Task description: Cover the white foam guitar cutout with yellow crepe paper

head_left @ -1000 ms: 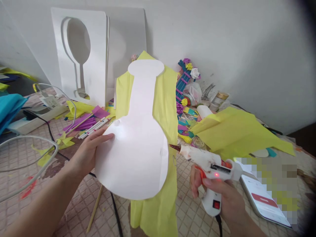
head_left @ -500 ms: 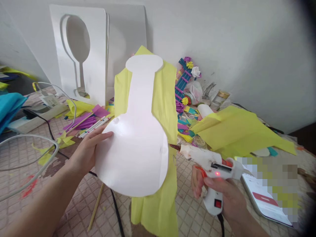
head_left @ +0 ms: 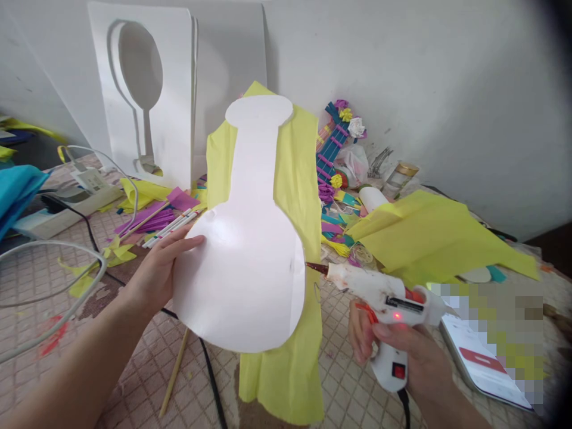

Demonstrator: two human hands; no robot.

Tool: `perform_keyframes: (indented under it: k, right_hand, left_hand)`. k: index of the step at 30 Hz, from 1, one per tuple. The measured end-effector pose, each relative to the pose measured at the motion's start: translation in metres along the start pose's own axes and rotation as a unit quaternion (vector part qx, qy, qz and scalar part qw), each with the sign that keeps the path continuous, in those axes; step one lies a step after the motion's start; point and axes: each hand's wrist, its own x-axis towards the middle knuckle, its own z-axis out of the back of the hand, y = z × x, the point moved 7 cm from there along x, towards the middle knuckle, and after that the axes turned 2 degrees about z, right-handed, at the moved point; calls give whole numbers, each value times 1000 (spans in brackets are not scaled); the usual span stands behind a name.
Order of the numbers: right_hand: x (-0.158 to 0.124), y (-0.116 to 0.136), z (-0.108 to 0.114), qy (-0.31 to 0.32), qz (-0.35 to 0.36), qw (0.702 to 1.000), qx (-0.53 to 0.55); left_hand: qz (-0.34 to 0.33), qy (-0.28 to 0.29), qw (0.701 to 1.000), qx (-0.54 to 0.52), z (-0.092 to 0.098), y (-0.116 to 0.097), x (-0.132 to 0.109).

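Observation:
My left hand [head_left: 167,265] grips the left edge of a white guitar-shaped board cutout [head_left: 241,268], thumb on its face and the other fingers out of sight behind it. Yellow crepe paper [head_left: 297,173] hangs behind the cutout and shows on both sides and below. In my right hand [head_left: 402,345] is a white hot glue gun [head_left: 370,289], its red light lit and its fingers round the handle by the orange trigger. The nozzle points left, at the right edge of the cutout's round body. Whether the tip touches that edge I cannot tell.
White boards [head_left: 181,89] with a cut-out opening lean on the wall. A decorated paper guitar [head_left: 333,143] and a glass jar [head_left: 400,179] stand behind. Yellow paper [head_left: 429,232] and a phone [head_left: 487,363] lie right; a power strip [head_left: 67,211], cables and a wooden stick [head_left: 174,375] lie left.
The cutout has tilted and shifted very slightly, with the crepe paper behind it. My right hand and the glue gun have moved a touch right and down.

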Motion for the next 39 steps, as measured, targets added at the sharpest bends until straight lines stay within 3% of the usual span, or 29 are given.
perform_keyframes:
  k: [39]
  right_hand:
    - [-4,-11,6,17,-74,995,-62]
  left_hand:
    - [-11,-22,1000,-2,4,-3,3]
